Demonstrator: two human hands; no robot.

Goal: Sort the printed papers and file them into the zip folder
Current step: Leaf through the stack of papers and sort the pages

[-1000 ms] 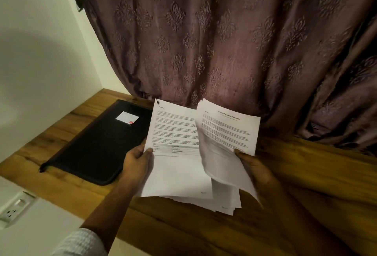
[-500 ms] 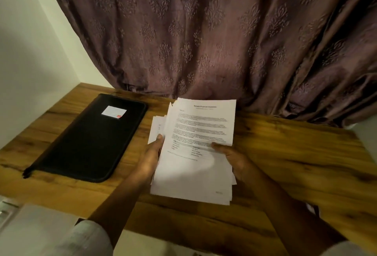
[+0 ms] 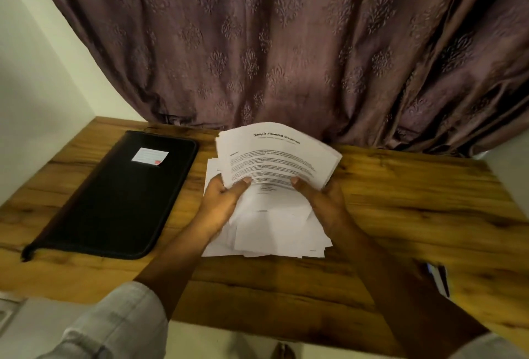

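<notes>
Near the middle of the wooden tabletop (image 3: 400, 204), close to its far edge, both hands grip a stack of printed papers (image 3: 274, 158). Left hand (image 3: 221, 204) curls round the stack's left side, thumb on top of the front sheet. Right hand (image 3: 320, 201) holds the right side, thumb pressed on the sheet's face, fingers behind. Top sheet bows upward, headed "Sample Financial Statement"; body text too small to read. Lower sheets fan out unevenly beneath the hands, their near edges lying on the tabletop. Black zip folder (image 3: 114, 201) lies flat and closed toward the left edge, just beside the papers, not touching them. White label (image 3: 149, 156) with a red mark sits on its far end. Purple patterned curtain (image 3: 286, 43) hangs behind the far edge. Pale sleeve (image 3: 114, 327) covers the left forearm.
</notes>
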